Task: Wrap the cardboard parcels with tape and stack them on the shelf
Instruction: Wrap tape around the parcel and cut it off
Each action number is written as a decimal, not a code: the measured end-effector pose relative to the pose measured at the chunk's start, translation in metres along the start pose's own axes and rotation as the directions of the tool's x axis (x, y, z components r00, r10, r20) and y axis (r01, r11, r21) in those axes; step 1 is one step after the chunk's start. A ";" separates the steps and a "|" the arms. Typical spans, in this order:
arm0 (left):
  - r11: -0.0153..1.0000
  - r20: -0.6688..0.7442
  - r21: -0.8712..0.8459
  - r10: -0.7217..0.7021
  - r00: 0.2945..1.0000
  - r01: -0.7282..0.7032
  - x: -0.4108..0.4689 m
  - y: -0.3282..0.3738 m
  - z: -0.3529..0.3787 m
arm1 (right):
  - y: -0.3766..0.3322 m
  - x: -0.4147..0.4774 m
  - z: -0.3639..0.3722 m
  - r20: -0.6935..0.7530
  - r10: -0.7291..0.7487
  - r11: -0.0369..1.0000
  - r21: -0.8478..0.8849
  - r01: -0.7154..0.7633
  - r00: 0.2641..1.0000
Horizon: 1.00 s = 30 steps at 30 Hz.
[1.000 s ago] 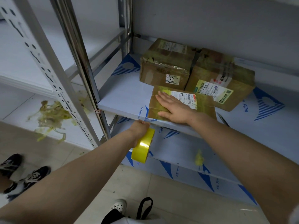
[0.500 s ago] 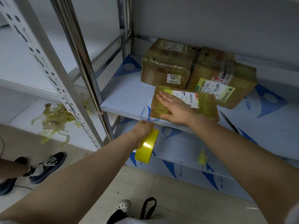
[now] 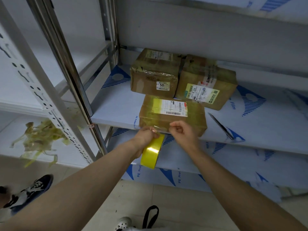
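A flat cardboard parcel (image 3: 171,114) with a white label lies at the front edge of the shelf board (image 3: 116,105). Clear yellowish tape covers it. My left hand (image 3: 146,136) grips a yellow tape roll (image 3: 152,151) just below the shelf edge. My right hand (image 3: 182,133) pinches the strip of tape stretched from the roll along the parcel's front edge. Two bigger taped parcels stand behind it, one on the left (image 3: 155,74) and one on the right (image 3: 206,82).
A dark knife or pen (image 3: 220,125) lies on the shelf right of the flat parcel. Crumpled tape scraps (image 3: 41,139) lie on the left unit's lower board. Steel uprights (image 3: 66,67) stand left. Another person's shoe (image 3: 31,189) is on the floor.
My right hand has lifted off the top of the flat parcel and come down to its front edge, where it pinches the tape. My left hand raised the roll slightly.
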<state>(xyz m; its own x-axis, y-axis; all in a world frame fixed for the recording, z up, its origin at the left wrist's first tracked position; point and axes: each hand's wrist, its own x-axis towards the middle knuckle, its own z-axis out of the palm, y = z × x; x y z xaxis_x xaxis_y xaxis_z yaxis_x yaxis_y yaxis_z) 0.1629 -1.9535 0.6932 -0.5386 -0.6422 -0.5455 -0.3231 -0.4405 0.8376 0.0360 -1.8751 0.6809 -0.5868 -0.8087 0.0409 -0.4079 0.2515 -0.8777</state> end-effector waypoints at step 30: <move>1.000 0.272 -0.013 0.026 0.962 -0.024 -0.010 0.012 0.043 | -0.007 -0.033 -0.050 -0.170 0.065 0.974 0.226 -0.026 0.983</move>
<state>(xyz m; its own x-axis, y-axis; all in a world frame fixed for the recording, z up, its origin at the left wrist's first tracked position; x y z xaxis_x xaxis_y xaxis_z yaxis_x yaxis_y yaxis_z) 0.1310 -1.9253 0.7107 -0.7383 -0.4585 -0.4947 -0.3003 -0.4332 0.8498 0.0237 -1.8239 0.7098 -0.7222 -0.6887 0.0639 -0.2242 0.1458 -0.9636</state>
